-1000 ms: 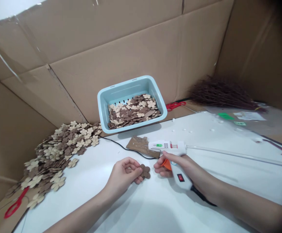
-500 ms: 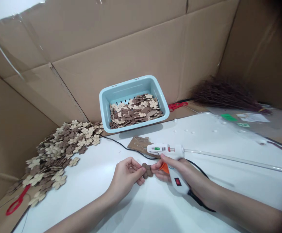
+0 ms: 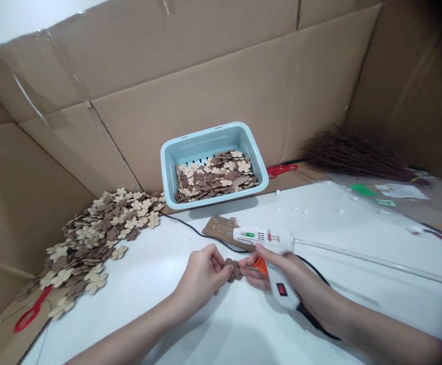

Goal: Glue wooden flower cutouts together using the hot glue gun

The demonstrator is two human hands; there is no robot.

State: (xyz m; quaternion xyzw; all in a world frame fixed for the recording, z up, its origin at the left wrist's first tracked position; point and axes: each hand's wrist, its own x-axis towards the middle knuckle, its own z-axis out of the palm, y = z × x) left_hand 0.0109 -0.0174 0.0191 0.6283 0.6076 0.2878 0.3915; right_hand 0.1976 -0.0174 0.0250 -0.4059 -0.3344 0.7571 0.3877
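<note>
Between thumb and fingers, my left hand [image 3: 205, 274] pinches a brown flower cutout [image 3: 235, 267] just above the white table. My right hand [image 3: 281, 268] is wrapped round the handle of a white hot glue gun [image 3: 264, 240] with an orange trigger; its fingertips also touch the right side of the cutout. A clear glue stick [image 3: 376, 262] runs out of the gun's back to the right. The nozzle points left, over a piece of brown cardboard [image 3: 218, 228].
A blue basket [image 3: 215, 200] of brown and cream flower cutouts stands at the back. More cutouts [image 3: 102, 228] are heaped on the left, by red-handled scissors [image 3: 28, 319]. Dark dried twigs [image 3: 358, 154] lie back right. A black cord [image 3: 182, 221] crosses the table.
The whole view has shifted slightly, so everything sits a little further right and down. The left fingers have closed further over the cutout; both hands keep their hold.
</note>
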